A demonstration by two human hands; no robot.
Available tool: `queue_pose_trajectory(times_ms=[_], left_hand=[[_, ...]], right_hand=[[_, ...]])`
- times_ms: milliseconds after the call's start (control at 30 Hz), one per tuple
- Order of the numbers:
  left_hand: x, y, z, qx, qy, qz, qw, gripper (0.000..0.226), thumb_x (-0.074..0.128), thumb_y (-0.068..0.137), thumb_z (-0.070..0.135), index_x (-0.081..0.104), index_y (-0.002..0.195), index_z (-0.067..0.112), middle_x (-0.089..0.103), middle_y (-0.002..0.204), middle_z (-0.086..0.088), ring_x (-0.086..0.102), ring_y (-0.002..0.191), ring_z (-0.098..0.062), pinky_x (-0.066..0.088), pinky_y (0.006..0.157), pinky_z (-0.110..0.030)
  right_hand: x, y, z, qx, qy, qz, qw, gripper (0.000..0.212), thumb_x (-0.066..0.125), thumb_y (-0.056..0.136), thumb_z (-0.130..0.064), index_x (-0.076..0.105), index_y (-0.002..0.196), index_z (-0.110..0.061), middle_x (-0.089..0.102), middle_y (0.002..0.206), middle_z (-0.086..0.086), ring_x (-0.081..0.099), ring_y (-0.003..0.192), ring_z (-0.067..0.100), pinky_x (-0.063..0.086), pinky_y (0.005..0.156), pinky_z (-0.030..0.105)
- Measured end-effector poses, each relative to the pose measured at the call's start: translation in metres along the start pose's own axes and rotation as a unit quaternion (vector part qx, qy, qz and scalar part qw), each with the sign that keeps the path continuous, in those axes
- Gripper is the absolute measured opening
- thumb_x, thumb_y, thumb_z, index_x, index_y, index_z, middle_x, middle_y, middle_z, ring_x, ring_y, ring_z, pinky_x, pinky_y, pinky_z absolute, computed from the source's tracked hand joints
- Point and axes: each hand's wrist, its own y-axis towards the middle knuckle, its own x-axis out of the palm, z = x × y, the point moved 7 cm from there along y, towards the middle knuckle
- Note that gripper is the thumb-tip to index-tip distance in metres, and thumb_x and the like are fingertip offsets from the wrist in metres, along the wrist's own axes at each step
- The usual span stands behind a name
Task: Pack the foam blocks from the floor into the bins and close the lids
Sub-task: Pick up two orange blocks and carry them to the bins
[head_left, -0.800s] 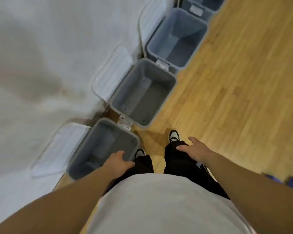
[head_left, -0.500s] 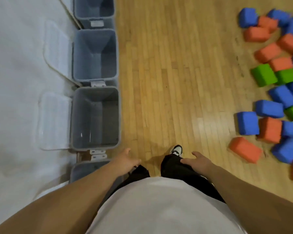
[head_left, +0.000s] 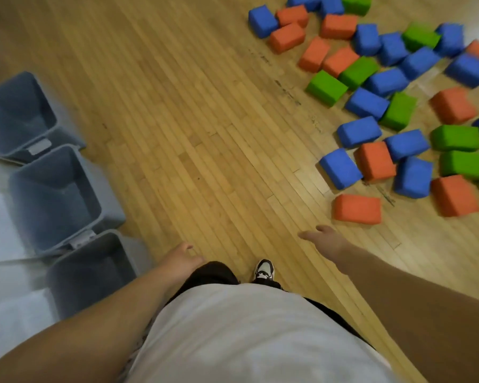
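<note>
Left hand (head_left: 181,257) is hanging beside the dark trousers (head_left: 210,273), fingers relaxed, gripping nothing. Right hand (head_left: 325,239) is sticking out from the body toward 1 o'clock, fingers slack and slightly spread, also carrying nothing. It is hovering over bare wooden floor (head_left: 205,134), touching no block.

Nearest orange block (head_left: 357,209) is lying at 1 o'clock of the right hand, near it but apart from the fingers. Beyond it a blue block (head_left: 340,168) is sitting tight against another orange one. The other foam blocks (head_left: 386,81), blue, orange and green, are lying in a loose pile from 1 to 3 o'clock of the frame, all on the floor, many touching. A green block (head_left: 327,88) is sitting at the pile's left edge.

Nearest bin (head_left: 94,272), middle bin (head_left: 53,194) and far bin (head_left: 20,117), all grey, are standing in a row from 8 to 10 o'clock, mouths open upward. The nearest is sitting at 9 o'clock of the left hand. Pale latches (head_left: 39,146) are showing on the rims. Lids are too blurred to tell.

One black-and-white shoe (head_left: 263,269) is poking out between the hands, and a white shirt (head_left: 246,341) is filling 6 o'clock.
</note>
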Motion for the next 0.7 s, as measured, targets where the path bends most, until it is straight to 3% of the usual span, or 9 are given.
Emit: queue_pose_trajectory(times_ms=[100,200,367,500,567,633,700], left_hand=[[-0.017,0.017,0.033,-0.008,0.003,-0.003,1.0,0.07,0.067,0.094,0.047,0.038,0.152,0.019,0.05,0.143,-0.006,0.051,0.117,-0.02,0.044,0.094,-0.033],[-0.036,0.046,0.069,-0.029,0.014,-0.012,0.999,0.07,0.067,0.094,0.047,0.04,0.15,0.017,0.052,0.127,-0.004,0.056,0.099,-0.016,0.046,0.077,-0.029],[-0.077,0.122,0.151,-0.043,0.027,-0.026,0.998,0.087,0.07,0.077,0.059,0.043,0.149,0.017,0.056,0.134,-0.009,0.059,0.117,-0.031,0.048,0.097,-0.037],[-0.11,0.171,0.264,-0.018,0.034,-0.05,0.998,0.098,0.06,0.059,0.06,0.047,0.147,0.016,0.057,0.133,-0.006,0.057,0.109,-0.024,0.044,0.088,-0.031],[-0.125,0.191,0.325,-0.004,0.05,-0.062,0.997,0.096,0.062,0.063,0.058,0.046,0.148,0.017,0.059,0.128,-0.004,0.056,0.103,-0.018,0.042,0.087,-0.03],[-0.137,0.211,0.391,0.019,0.08,-0.081,0.993,0.082,0.067,0.081,0.052,0.041,0.15,0.018,0.058,0.11,0.002,0.058,0.091,-0.012,0.044,0.081,-0.029],[-0.15,0.237,0.46,0.068,0.118,-0.086,0.987,0.073,0.064,0.091,0.045,0.036,0.153,0.019,0.056,0.104,0.004,0.06,0.089,-0.015,0.046,0.074,-0.029]], right_hand=[[-0.033,0.022,-0.062,-0.042,0.032,0.015,0.998,0.086,0.071,0.087,-0.054,0.031,0.157,-0.026,0.037,0.159,0.009,0.037,0.143,0.035,0.031,0.115,0.05],[-0.059,0.049,-0.105,-0.059,0.04,0.02,0.997,0.084,0.071,0.088,-0.053,0.032,0.157,-0.027,0.04,0.157,0.009,0.04,0.14,0.033,0.035,0.11,0.046],[-0.097,0.105,-0.155,-0.032,0.05,0.039,0.997,0.083,0.072,0.087,-0.053,0.034,0.156,-0.026,0.04,0.156,0.009,0.041,0.14,0.033,0.037,0.109,0.046],[-0.131,0.146,-0.189,0.022,0.066,0.046,0.996,0.083,0.073,0.087,-0.051,0.035,0.156,-0.024,0.038,0.157,0.008,0.04,0.141,0.032,0.034,0.109,0.043],[-0.151,0.155,-0.203,0.054,0.068,0.056,0.995,0.085,0.074,0.085,-0.052,0.037,0.155,-0.025,0.04,0.157,0.008,0.04,0.14,0.032,0.034,0.111,0.043],[-0.17,0.163,-0.218,0.081,0.084,0.06,0.991,0.085,0.074,0.085,-0.052,0.037,0.155,-0.021,0.04,0.157,0.008,0.041,0.14,0.032,0.034,0.111,0.042],[-0.194,0.178,-0.232,0.103,0.097,0.073,0.987,0.086,0.074,0.081,-0.056,0.042,0.152,-0.02,0.046,0.153,0.007,0.048,0.134,0.031,0.039,0.109,0.039]])
